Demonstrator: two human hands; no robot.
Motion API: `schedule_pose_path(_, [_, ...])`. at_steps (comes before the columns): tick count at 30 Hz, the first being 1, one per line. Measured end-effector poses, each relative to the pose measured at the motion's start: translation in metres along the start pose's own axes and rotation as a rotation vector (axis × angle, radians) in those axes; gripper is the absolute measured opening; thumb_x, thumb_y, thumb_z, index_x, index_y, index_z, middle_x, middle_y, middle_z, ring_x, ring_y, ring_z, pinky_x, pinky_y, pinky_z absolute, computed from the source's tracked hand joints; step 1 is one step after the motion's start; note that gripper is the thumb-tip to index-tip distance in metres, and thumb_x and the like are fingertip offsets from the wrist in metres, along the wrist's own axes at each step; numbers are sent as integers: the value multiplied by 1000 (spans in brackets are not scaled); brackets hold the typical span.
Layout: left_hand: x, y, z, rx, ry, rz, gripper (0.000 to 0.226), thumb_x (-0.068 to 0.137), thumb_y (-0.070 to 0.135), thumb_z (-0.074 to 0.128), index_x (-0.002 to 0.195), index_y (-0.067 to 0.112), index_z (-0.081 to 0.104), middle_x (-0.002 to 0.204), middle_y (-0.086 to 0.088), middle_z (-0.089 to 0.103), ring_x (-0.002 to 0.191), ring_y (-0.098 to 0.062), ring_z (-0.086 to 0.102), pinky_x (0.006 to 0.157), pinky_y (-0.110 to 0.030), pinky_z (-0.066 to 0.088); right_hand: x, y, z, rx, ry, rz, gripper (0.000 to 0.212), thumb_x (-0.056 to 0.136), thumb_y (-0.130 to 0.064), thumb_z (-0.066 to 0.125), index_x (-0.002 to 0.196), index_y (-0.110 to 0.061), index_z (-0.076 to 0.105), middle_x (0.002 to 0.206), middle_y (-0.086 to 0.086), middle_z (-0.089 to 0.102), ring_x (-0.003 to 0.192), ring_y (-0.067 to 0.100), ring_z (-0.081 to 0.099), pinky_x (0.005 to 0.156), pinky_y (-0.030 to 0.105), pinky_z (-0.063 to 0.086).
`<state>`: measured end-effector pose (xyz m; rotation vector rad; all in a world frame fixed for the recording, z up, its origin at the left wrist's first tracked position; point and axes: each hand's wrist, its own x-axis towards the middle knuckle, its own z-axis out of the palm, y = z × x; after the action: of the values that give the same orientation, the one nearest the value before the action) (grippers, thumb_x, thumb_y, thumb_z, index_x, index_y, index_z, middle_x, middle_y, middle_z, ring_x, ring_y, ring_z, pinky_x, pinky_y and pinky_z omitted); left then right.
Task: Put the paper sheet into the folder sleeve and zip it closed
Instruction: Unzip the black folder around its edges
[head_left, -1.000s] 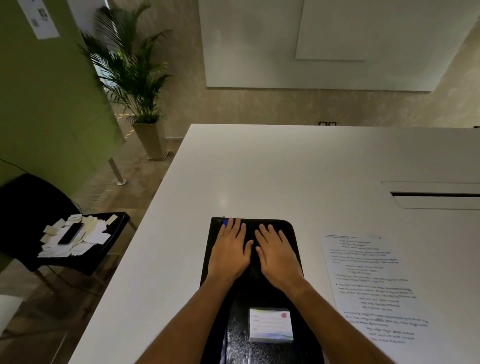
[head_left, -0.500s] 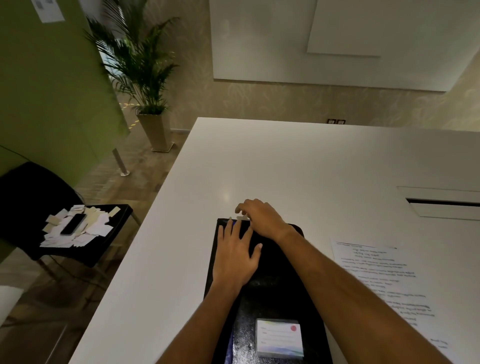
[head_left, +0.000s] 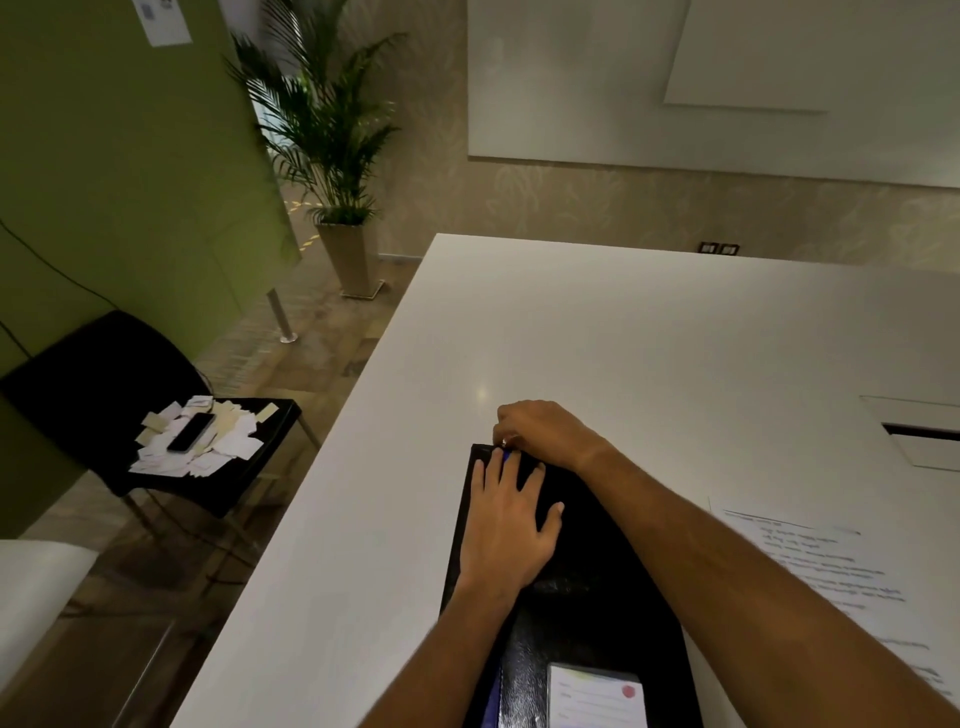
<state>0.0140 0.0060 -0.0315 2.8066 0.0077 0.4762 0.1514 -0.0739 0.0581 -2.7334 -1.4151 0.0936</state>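
A black folder sleeve (head_left: 597, 613) lies lengthwise on the white table (head_left: 597, 332), with a white label card (head_left: 597, 699) on its near end. My left hand (head_left: 511, 525) lies flat on the sleeve's far part, fingers spread. My right hand (head_left: 540, 428) reaches across to the far left corner, fingers pinched on a small metal zipper pull (head_left: 504, 442) beside a blue strip. The paper sheet (head_left: 831, 582), covered in handwriting, lies flat on the table to the right of the sleeve, partly hidden by my right forearm.
A recessed cable slot (head_left: 919, 431) is set in the table at the right. Left of the table stands a black chair (head_left: 156, 415) holding paper slips and a phone. A potted palm (head_left: 332, 156) and a green wall are beyond.
My right hand lifted off the sleeve's top, crossed over my left hand and closed its fingers at the far left corner. The left hand stayed flat.
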Motion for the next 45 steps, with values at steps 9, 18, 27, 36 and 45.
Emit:
schedule_pose_path(9, [0,-1,5,-6,22,1,57,105,58,49,150,26,59,162,-13,55,158,-34,42,134,-58,29,3,13,3,119,-51,15,13,107,-17,68,108,-21,80,106,-1,70,95,21,69,84,39,59])
schedule_pose_path(18, [0,-1,4,-20,24,-8,57,105,58,48,150,24,60,163,-12,53,159,-34,39,136,-57,26,6,8,9,-8,-54,-26,13,105,-18,57,94,-19,63,94,-3,63,82,21,64,75,37,58])
schedule_pose_path(27, [-2,-2,0,-19,6,-19,59,105,59,49,150,23,63,163,-14,55,160,-34,42,134,-56,31,-19,20,11,-53,-22,-44,13,108,-13,54,101,-16,64,99,1,67,89,21,63,82,41,58])
schedule_pose_path(36, [0,1,-11,-173,-11,-149,65,108,61,44,157,20,54,167,-7,49,158,-27,44,132,-44,36,-18,26,15,-8,31,-37,15,103,-9,58,103,-15,72,103,0,72,92,21,66,84,41,56])
schedule_pose_path(45, [82,-66,-46,-339,-313,-316,27,98,18,71,123,19,82,123,-1,75,122,-22,64,96,-28,52,-14,29,24,367,140,97,13,104,-14,74,111,-14,84,112,3,80,103,21,73,93,38,60])
